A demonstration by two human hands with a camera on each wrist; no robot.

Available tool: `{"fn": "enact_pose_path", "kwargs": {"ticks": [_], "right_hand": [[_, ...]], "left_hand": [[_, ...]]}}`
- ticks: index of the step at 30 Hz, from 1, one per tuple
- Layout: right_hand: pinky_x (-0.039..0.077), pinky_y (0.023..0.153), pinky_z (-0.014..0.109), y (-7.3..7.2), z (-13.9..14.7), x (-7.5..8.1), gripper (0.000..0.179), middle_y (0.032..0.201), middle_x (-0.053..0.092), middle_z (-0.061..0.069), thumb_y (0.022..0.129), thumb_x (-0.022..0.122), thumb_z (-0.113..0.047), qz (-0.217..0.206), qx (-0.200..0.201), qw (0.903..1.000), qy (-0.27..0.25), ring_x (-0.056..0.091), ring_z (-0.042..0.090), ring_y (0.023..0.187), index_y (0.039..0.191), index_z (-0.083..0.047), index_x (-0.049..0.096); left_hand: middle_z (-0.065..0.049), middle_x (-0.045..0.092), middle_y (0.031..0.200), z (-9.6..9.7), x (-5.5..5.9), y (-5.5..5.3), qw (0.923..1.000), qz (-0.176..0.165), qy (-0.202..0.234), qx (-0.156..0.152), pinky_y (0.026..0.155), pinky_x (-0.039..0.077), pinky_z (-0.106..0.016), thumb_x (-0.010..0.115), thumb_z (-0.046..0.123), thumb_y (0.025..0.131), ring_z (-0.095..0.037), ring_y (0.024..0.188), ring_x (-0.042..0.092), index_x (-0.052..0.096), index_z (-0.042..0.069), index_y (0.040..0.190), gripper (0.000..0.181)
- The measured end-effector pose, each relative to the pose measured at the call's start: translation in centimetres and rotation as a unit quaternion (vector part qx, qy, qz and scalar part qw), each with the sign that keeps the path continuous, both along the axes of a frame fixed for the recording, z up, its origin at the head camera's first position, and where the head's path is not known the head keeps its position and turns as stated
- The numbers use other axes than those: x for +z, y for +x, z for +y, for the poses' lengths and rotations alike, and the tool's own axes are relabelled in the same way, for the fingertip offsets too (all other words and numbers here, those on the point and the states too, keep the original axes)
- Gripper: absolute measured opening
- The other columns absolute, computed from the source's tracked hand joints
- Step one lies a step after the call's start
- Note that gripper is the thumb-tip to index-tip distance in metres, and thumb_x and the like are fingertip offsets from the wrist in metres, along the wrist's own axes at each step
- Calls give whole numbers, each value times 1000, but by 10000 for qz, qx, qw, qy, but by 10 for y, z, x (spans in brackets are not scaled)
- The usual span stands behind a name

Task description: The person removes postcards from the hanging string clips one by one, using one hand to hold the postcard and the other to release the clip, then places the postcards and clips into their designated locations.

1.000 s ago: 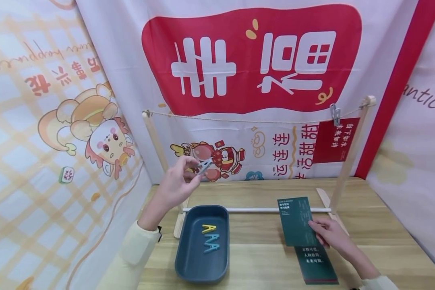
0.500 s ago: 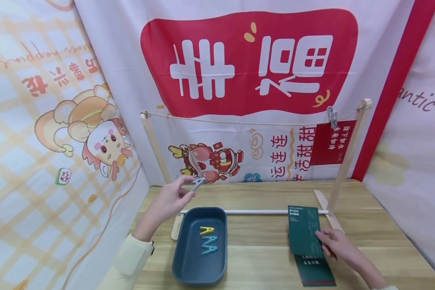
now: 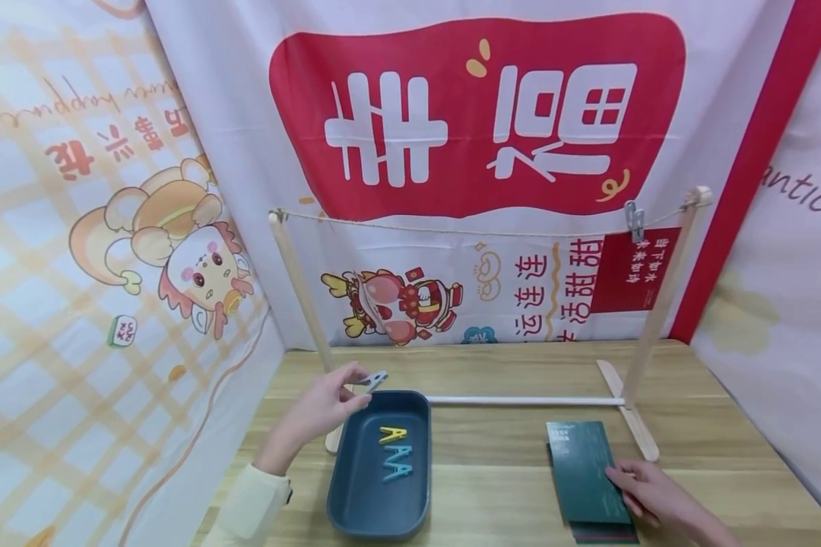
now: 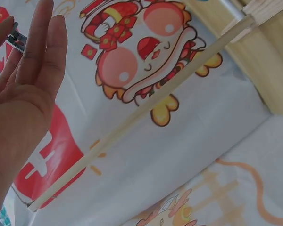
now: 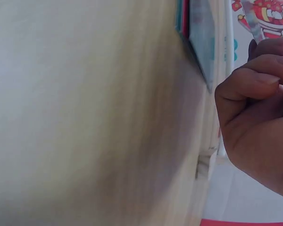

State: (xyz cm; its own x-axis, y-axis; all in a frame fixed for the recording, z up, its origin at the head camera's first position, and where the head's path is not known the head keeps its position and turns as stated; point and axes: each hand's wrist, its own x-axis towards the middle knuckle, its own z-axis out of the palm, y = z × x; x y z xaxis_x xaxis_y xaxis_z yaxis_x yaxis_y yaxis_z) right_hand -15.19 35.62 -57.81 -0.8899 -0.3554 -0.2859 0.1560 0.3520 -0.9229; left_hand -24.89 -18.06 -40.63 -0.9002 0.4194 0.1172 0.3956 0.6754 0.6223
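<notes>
My left hand (image 3: 318, 406) pinches a grey clothespin (image 3: 375, 380) by the far end of a dark blue tray (image 3: 335, 486). In the left wrist view, the clothespin (image 4: 16, 40) sits between thumb and fingers. One yellow clothespin (image 3: 393, 434) and two blue clothespins (image 3: 397, 463) lie in the tray. Low on the right, my right hand (image 3: 664, 497) holds a dark green card (image 3: 588, 471) by its right edge. This card overlaps several other cards (image 3: 605, 533) on the table, most of them hidden. In the right wrist view, that hand's fingers (image 5: 247, 82) are curled.
A string (image 3: 451, 228) spans two wooden posts (image 3: 301, 292) (image 3: 664, 304). Near its right end a grey clothespin (image 3: 635, 222) is clipped, with a red card (image 3: 622, 281) below it. A white rod (image 3: 520, 400) joins the stand's feet on the wooden table (image 3: 492, 486).
My left hand has come down with the grey clothespin to the tray's far end. The right hand has lowered the green card and shifted it right, covering more of the cards beneath.
</notes>
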Motion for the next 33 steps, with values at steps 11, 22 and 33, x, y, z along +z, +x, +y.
{"fn": "enact_pose_path", "kwargs": {"ticks": [11,22,33], "right_hand": [[34,37,19,9,10,-10,43,53,44,-10,106,41,-28,74,49,9999,91,40,2,39,87,10,44],[31,36,20,2,-2,-8,34,51,41,-10,105,44,-27,159,-86,9986,494,37,2,37,86,1,53],[34,51,22,4,-21,-7,24,62,48,-4,95,62,-20,1669,-796,9274,3250,42,5,54,72,-13,56]], "left_hand": [[-7,70,109,10,-39,2,9945,-282,-944,-345,69,57,-30,69,27,92,-13,87,66,62,17,113,25],[-1,70,94,16,-76,11,9820,-745,-1557,-762,60,47,-24,71,29,89,-8,73,59,63,17,104,21],[14,58,75,23,-100,25,9667,-1054,-2075,-1066,55,43,-20,71,29,88,-2,61,52,63,20,100,17]]}}
